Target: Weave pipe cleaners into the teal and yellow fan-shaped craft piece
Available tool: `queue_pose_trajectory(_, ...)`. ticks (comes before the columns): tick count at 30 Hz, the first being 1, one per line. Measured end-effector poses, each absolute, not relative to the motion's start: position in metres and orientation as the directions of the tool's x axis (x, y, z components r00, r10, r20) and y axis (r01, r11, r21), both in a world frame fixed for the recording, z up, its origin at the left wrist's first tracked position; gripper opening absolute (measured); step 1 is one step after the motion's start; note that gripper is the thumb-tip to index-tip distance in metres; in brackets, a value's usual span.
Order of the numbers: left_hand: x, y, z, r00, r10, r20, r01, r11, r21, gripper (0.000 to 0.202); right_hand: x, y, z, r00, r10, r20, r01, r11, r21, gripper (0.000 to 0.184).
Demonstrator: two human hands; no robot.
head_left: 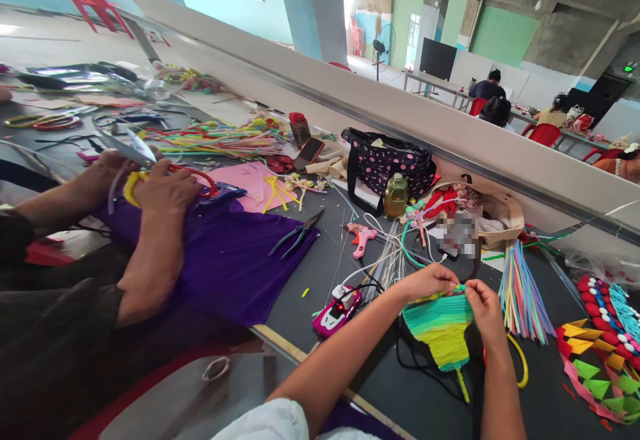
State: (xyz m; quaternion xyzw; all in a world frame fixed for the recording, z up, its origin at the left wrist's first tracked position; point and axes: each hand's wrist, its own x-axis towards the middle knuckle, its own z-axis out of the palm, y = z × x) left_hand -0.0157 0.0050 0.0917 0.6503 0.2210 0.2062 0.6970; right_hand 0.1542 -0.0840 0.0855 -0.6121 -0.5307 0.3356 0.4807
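Note:
Both my hands hold a fan-shaped piece of woven strips (443, 333), green at the top and yellow lower down, with a thin yellow stem at its bottom. My left hand (427, 282) is closed, pinching its upper left edge. At the upper right edge my right hand (484, 310) is closed in a pinch too. The piece lies just above the dark table (420, 400).
A co-worker's hands (150, 190) on the left work with scissors over purple cloth (235, 260). Nearby lie pliers (296, 232), a pink glue gun (361, 239), a pink device with a red light (336, 310), a dotted bag (387, 160), a bundle of coloured straws (520, 293) and a folded paper garland (597, 360).

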Motion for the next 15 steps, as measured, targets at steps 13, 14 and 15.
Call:
queue_pose_trajectory(13, -0.011, -0.005, 0.095, 0.741, 0.666, 0.084, -0.017, -0.106, 0.994, 0.016, 0.147, -0.082, 0.084, 0.16, 0.976, -0.148, -0.129, -0.128, -0.983, 0.024)
queue_pose_trajectory(14, -0.011, -0.006, 0.094, 0.728, 0.678, 0.102, 0.007, -0.156, 0.988, 0.015, 0.146, -0.081, 0.083, 0.177, 0.972, -0.158, -0.146, -0.133, -0.98, 0.024)
queue_pose_trajectory(15, -0.011, -0.007, 0.094, 0.71, 0.693, 0.127, 0.044, -0.223, 0.974, 0.014, 0.146, -0.081, 0.082, 0.198, 0.966, -0.165, -0.162, -0.133, -0.978, 0.024)
